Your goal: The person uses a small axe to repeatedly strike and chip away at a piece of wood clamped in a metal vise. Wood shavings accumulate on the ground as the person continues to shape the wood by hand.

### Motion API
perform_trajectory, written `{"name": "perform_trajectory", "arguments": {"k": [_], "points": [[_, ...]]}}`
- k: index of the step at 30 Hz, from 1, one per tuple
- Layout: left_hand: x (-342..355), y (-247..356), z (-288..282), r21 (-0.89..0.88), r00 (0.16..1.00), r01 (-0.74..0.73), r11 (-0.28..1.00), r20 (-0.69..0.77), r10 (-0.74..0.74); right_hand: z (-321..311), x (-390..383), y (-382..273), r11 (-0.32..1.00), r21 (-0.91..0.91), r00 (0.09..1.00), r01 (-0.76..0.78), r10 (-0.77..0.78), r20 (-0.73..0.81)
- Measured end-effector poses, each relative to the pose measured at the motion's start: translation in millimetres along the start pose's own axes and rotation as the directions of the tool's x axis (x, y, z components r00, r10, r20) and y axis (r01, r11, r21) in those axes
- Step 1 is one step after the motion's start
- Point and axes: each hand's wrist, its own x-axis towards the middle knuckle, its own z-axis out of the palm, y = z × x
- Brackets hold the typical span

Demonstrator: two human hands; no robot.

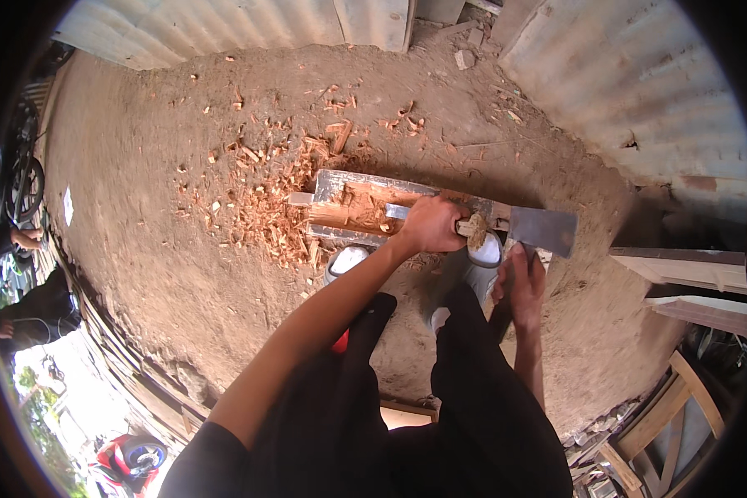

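Head view | my left hand (430, 224) wrapped around wood stick (365, 214) on block (390, 207) | right hand (523, 286) clenched on hatchet (539, 228) handle | I judge stick stiff, splintery; hatchet head-heavy, hold handle low

Left hand (430, 224) is closing its grip around a wooden piece (365, 214) that is lying on a grey board (340, 184) on the dirt floor (183, 249). Right hand (520, 286) is holding a hatchet (542, 228) by its handle, blade sitting just beside the board's right end. Reddish wood chips (266, 207) are lying scattered left of the board.
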Motion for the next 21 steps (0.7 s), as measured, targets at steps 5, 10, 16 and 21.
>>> {"name": "perform_trajectory", "arguments": {"k": [5,10,16,21], "points": [[-8,-13,-2,0.056,0.999,-0.027,0.998,-0.026,0.028,-2,12,1,0.957,-0.286,0.978,0.037,0.023,0.206],[-15,-14,-19,0.014,0.999,-0.021,1.0,-0.033,0.022,-9,9,-8,0.989,-0.116,0.985,-0.094,0.109,0.135],[-6,36,-7,-0.133,0.979,-0.202,0.97,-0.063,0.195,-30,-17,-23,0.986,-0.086,0.989,-0.142,0.144,0.017],[5,47,18,-0.351,0.974,-0.198,0.915,-0.177,0.142,-36,-30,-19,0.99,-0.045,0.99,-0.134,0.132,-0.041]]}}
